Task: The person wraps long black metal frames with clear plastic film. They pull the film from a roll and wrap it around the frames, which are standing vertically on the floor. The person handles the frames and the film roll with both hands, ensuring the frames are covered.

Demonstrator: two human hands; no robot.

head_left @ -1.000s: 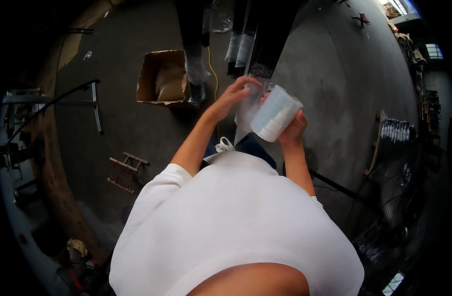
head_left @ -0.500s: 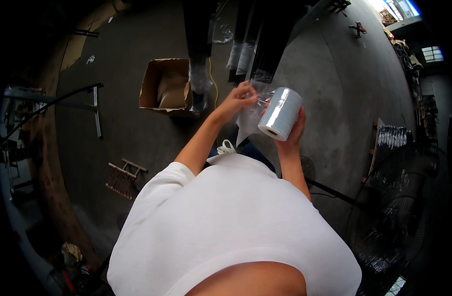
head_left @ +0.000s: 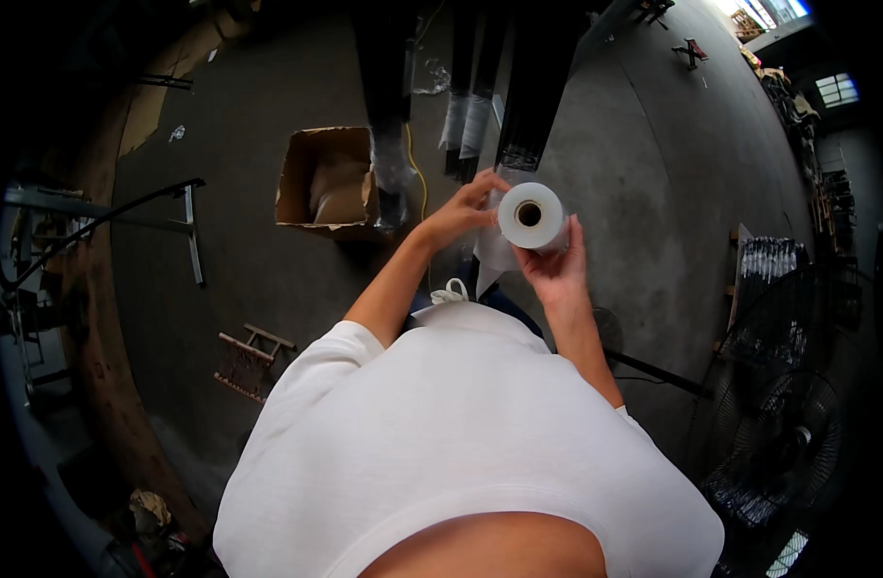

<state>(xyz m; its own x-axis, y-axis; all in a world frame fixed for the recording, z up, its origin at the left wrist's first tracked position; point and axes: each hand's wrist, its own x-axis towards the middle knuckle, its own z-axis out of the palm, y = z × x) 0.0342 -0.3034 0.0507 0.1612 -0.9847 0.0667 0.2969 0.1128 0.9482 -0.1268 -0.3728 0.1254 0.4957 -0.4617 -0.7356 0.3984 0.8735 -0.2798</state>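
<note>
Grey floor (head_left: 653, 193), cardboard box (head_left: 295, 183), right hand (head_left: 559, 270) holding film roll (head_left: 548, 231) (left hand (head_left: 461, 212): grip unclear)

Person, mostly torso + arms. Plain white short-slv T-shirt (head_left: 470, 414), loose cut, soft creases across front, matte fabric. Round neckline (head_left: 480, 498) w/ stitched band, same white. L sleeve (head_left: 345, 349) wide, w/ folds near its opening; R sleeve (head_left: 627, 415) shows just a sliver of edge. Thick white cord (head_left: 451, 291) at waist, looped, approx. front centre. Trousers (head_left: 504, 303) dk blue, poss. denim, hard to tell in shadow, only a strip visible. L forearm (head_left: 393, 289), R forearm (head_left: 580, 337) bare; L hand (head_left: 463, 214), R hand (head_left: 560, 275) bare too.
</note>
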